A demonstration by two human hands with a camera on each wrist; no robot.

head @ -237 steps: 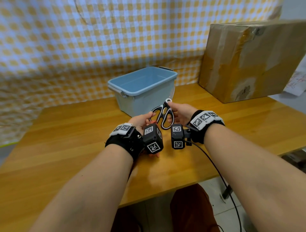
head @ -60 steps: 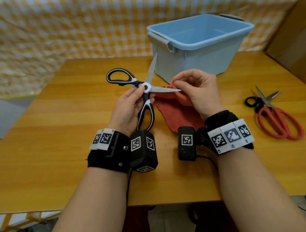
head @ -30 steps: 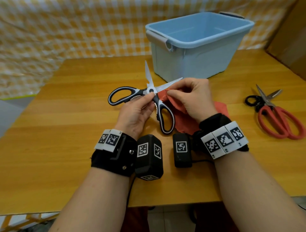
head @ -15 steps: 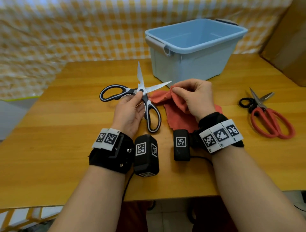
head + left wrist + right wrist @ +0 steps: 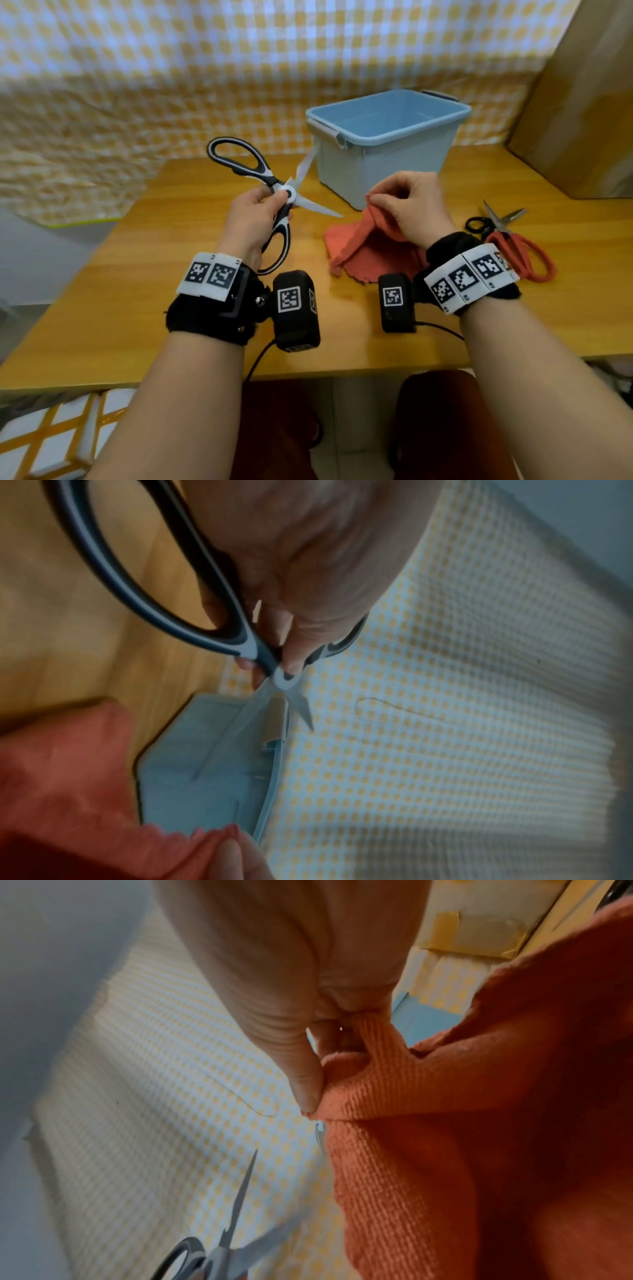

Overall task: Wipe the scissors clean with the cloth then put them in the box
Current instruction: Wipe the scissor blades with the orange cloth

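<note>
While the left hand (image 5: 251, 219) pinches the open black-and-white steel scissors (image 5: 274, 202) at their pivot, left of the pale blue plastic box (image 5: 387, 144), the right hand (image 5: 411, 205) pinches the red cloth (image 5: 363, 246) clear of the blades, so wiping looks unfinished and boxing remains.

The cardboard box (image 5: 582, 102) at two o'clock in the head view is cut off by the top and right edges. The left hand (image 5: 251, 219) hides the scissors' (image 5: 270, 192) near handle where it meets the pivot, and the upper blade is smeared by motion against the blue box (image 5: 387, 150). The right hand (image 5: 414, 205) covers the cloth's (image 5: 363, 243) pinched fold, and its wrist band hides part of the red scissors (image 5: 513, 246). The left wrist view is blurred throughout. In the right wrist view the cloth runs off at three and six o'clock.
</note>
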